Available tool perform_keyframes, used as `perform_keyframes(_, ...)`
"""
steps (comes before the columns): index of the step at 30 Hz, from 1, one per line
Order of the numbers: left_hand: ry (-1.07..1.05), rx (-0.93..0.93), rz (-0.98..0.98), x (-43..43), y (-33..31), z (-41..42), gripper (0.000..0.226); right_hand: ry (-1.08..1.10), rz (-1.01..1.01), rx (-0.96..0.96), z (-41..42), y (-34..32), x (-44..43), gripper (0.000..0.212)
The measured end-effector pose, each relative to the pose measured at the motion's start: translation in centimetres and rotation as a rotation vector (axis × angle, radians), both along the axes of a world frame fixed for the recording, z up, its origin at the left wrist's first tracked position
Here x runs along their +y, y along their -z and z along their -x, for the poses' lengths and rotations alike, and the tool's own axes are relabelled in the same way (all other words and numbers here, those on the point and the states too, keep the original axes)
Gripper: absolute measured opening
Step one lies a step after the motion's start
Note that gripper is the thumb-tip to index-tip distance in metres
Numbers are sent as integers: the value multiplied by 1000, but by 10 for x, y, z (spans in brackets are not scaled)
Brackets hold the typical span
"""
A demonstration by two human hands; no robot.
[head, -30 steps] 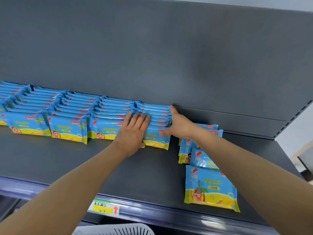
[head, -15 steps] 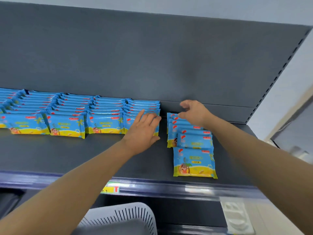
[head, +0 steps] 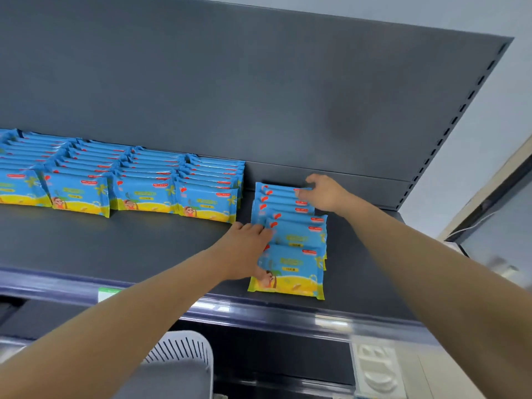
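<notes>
A loose row of blue and yellow wipe packets (head: pixel 292 272) lies overlapping on the dark shelf (head: pixel 144 249), running from the back panel toward the front edge. My left hand (head: pixel 244 249) grips the row's left side, fingers bent over the middle packets and thumb on the front packet. My right hand (head: pixel 324 191) pinches the right top corner of the rearmost packets. To the left, several neat rows of the same packets (head: pixel 207 203) stand side by side, apart from both hands.
The grey back panel (head: pixel 259 96) rises behind the packets. A price label (head: pixel 108 293) sits on the shelf's front rail (head: pixel 259 311). Below the shelf stands a white slotted basket (head: pixel 181 352). The shelf ends at a slotted upright (head: pixel 449 125) on the right.
My left hand left the neat row and moved right onto the loose row's left side. My right hand came down onto the rear packets. The view shifted right.
</notes>
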State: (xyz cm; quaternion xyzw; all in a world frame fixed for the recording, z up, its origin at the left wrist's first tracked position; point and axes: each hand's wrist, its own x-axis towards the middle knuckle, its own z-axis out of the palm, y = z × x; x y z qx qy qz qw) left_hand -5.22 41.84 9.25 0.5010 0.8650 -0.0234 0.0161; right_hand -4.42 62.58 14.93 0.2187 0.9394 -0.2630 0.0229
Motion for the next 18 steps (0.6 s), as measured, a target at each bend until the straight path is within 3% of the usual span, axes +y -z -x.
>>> perform_keyframes(3,-114,-252,-33,8,2,-3,88,51,201,-77,11,13,29,79)
perform_keyframes(6,-219,-390,-173,17,1,-8,76,109,476,-126,23,30,48,70)
perform_keyframes(9,-306,-336,-291,27,-6,-3,66,96,645,-107,31,40,57,35)
perform_keyframes(12,-364,-228,-254,32,-7,-1,60,102,720,-73,35,42,59,26)
perform_keyframes(18,-471,-205,-239,42,2,-7,90,230,836,-33,48,44,58,7)
